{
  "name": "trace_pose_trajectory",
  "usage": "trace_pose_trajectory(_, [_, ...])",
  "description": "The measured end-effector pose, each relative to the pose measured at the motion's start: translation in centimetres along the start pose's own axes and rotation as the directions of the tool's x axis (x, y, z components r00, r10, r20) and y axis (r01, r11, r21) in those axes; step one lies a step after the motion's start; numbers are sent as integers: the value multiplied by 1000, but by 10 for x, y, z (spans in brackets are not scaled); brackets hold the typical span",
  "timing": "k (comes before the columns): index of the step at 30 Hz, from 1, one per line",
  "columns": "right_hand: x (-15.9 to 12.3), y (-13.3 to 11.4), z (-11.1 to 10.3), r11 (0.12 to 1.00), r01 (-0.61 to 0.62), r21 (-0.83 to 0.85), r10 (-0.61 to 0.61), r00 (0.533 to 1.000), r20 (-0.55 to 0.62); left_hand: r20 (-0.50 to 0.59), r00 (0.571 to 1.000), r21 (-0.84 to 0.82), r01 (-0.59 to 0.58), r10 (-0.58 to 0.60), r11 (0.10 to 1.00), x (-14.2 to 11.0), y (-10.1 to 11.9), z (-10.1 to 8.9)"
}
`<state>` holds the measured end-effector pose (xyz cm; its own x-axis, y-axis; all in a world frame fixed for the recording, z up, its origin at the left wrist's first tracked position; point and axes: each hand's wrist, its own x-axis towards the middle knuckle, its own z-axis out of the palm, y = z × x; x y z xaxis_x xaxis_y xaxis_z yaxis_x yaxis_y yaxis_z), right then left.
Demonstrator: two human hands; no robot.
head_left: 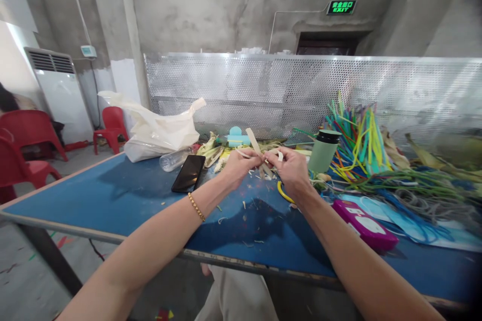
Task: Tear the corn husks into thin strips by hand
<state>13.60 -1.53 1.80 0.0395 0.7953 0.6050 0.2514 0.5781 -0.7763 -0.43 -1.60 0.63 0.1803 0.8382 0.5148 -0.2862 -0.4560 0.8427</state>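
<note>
Above the blue table point(143, 200) both hands meet over a small bundle of pale, flat husk-like strips point(254, 141). My left hand point(241, 166) pinches the strips from the left, with thumb and fingertips pressed together. From the right, my right hand point(289, 168) is closed on the same strips, a loop of one showing over its fingers. One strip sticks up between the hands and other ends hang below. Fingertips partly hide where the strips cross. A curved yellow handle point(285, 193) lies under my right hand, its other end hidden.
Left of the hands lie a black phone point(189, 173), a clear plastic bottle point(175, 159) and a white plastic bag point(161, 130). To the right are a green tumbler point(324, 153), a magenta box point(363, 224), colourful strips point(361, 145) and tangled cords point(425, 193). A perforated metal panel point(233, 90) stands behind.
</note>
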Motion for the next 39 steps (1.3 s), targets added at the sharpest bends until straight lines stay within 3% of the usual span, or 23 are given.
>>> trace_pose_trajectory(3, [1,0,0,1000,7,29,-6,1000,-10,-4,1000,-47,20,-20,999,2,-3,-2])
trace_pose_trajectory(8, [-1,-5,-1,999,30,23,-29,999,-46,152,981,-248,157,-121,956,4,-3,-9])
trace_pose_trajectory(10, [-1,-7,-2,999,47,6,-47,998,-53,153,980,-281,167,-128,945,4,-2,-10])
trace_pose_trajectory(15, [-1,-5,-3,997,58,-44,-59,998,-30,71,988,-285,150,-136,947,6,-5,-9])
trace_pose_trajectory(23, [0,1,-4,991,90,-96,-84,995,56,26,992,-274,125,-123,954,6,-5,-9])
trace_pose_trajectory(31, [0,-2,-4,1000,-4,-25,6,999,51,73,989,-228,140,-127,964,4,-4,-8])
trace_pose_trajectory(36, [-2,-6,-4,1000,14,26,-15,999,32,126,960,-310,277,-250,909,4,-4,-8])
trace_pose_trajectory(39, [-3,-7,-4,1000,19,-2,-19,999,51,151,954,-315,293,-257,903,3,-5,-8])
